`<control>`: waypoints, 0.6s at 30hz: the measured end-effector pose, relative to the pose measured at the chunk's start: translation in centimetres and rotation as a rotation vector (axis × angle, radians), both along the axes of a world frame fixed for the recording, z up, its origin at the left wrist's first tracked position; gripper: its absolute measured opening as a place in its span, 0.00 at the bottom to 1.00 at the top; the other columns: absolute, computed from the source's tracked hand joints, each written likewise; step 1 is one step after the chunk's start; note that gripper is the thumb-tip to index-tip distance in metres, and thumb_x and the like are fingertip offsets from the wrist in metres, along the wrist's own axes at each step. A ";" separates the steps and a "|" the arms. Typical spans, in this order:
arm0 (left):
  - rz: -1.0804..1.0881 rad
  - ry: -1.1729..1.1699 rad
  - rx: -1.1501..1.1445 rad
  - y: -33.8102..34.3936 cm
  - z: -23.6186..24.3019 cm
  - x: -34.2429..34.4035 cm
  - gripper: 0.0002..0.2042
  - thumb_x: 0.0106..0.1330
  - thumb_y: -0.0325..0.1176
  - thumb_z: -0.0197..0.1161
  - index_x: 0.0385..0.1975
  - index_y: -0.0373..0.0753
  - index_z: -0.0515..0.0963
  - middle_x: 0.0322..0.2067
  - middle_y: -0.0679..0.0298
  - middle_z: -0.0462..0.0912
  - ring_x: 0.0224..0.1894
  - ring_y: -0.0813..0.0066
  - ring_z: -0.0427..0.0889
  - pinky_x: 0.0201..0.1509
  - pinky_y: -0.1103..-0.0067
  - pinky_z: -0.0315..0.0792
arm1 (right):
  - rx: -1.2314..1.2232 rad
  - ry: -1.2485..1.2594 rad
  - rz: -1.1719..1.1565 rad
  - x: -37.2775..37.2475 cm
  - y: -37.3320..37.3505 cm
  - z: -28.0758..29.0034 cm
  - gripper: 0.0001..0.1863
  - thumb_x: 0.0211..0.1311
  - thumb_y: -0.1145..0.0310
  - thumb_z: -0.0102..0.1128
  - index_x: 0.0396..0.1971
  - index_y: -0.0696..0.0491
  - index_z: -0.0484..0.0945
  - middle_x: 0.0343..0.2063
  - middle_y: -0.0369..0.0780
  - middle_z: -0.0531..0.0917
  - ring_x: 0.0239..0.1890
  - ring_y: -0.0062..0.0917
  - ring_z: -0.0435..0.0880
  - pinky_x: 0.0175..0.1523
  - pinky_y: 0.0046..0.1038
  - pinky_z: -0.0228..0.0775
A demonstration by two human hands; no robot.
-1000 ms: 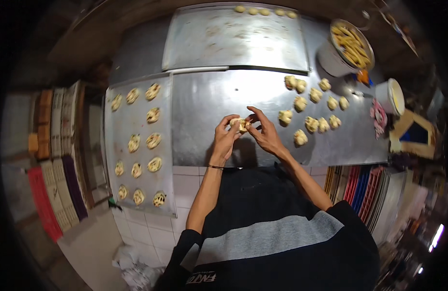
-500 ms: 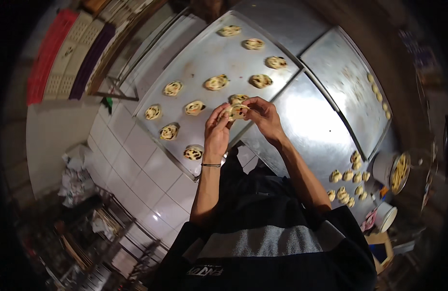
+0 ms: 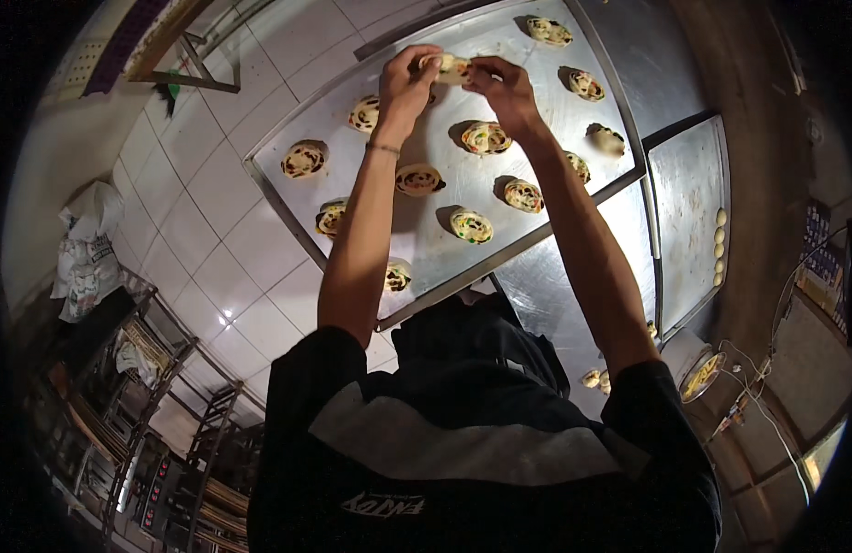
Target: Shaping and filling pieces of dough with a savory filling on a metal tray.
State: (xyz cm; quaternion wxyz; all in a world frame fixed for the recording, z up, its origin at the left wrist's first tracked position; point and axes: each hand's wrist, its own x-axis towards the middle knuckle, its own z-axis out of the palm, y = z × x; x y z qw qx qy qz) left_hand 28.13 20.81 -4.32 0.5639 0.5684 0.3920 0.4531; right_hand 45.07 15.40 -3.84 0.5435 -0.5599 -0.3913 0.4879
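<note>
Out over the far part of the large metal baking tray (image 3: 550, 92), both hands hold one flat, pale dough roll (image 3: 452, 66) with dark and coloured bits of filling. My left hand (image 3: 405, 88) grips its left end between thumb and fingers, and my right hand (image 3: 507, 95) pinches the right end. The roll is raised above the tray. Several similar spiral dough rolls are spread below, including one roll (image 3: 486, 137) just in front of my right hand and another roll (image 3: 304, 158) at the left. My forearms partly cover some of them.
To the right is a steel table (image 3: 536, 276), with a second tray (image 3: 684, 175) carrying a row of small dough balls (image 3: 720, 244). A bucket with yellow contents (image 3: 700, 376) and small dough pieces (image 3: 592, 379) are near my right arm. Metal racks (image 3: 205, 419) stand lower left.
Both hands, still holding the dough roll, have reached farther out across the tray, away from my body. The view has shifted and turned, so the tray's left side and floor show more.
</note>
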 end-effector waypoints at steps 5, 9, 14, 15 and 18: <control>0.082 0.680 0.293 1.2 -3.0 -0.1 0.11 0.65 0.35 0.65 0.44 0.38 0.81 0.40 0.53 0.85 0.44 0.57 0.84 0.51 0.67 0.75 | -0.091 -0.264 -0.029 0.9 0.7 -4.7 0.12 0.59 0.76 0.62 0.44 0.61 0.81 0.35 0.42 0.86 0.37 0.22 0.85 0.41 0.24 0.79; 0.038 0.742 0.268 1.9 -2.8 -0.9 0.12 0.61 0.30 0.65 0.45 0.39 0.82 0.40 0.54 0.87 0.46 0.57 0.84 0.55 0.67 0.74 | 0.182 -0.546 -0.090 0.2 1.8 -6.9 0.13 0.54 0.79 0.64 0.42 0.59 0.83 0.28 0.43 0.87 0.30 0.21 0.86 0.32 0.24 0.78; -0.159 0.603 0.196 6.8 -3.0 -1.5 0.17 0.57 0.25 0.63 0.48 0.38 0.81 0.46 0.53 0.85 0.49 0.58 0.84 0.59 0.69 0.73 | 0.429 0.125 0.206 1.5 2.3 -8.7 0.30 0.61 0.77 0.59 0.64 0.64 0.64 0.57 0.52 0.74 0.45 0.35 0.85 0.48 0.35 0.82; -0.087 0.700 0.307 6.8 -3.5 -2.3 0.19 0.58 0.26 0.63 0.52 0.36 0.78 0.50 0.50 0.83 0.52 0.55 0.82 0.60 0.67 0.72 | 0.202 0.066 0.165 0.6 1.4 -7.3 0.30 0.61 0.77 0.59 0.64 0.63 0.64 0.56 0.52 0.75 0.47 0.35 0.84 0.49 0.34 0.81; 0.054 0.704 0.593 5.4 -4.2 -4.2 0.27 0.61 0.28 0.64 0.61 0.32 0.68 0.54 0.44 0.76 0.57 0.47 0.76 0.63 0.62 0.68 | 0.057 -0.331 -0.032 -1.3 -3.5 -3.3 0.32 0.56 0.81 0.49 0.65 0.60 0.66 0.49 0.49 0.81 0.44 0.29 0.85 0.48 0.29 0.79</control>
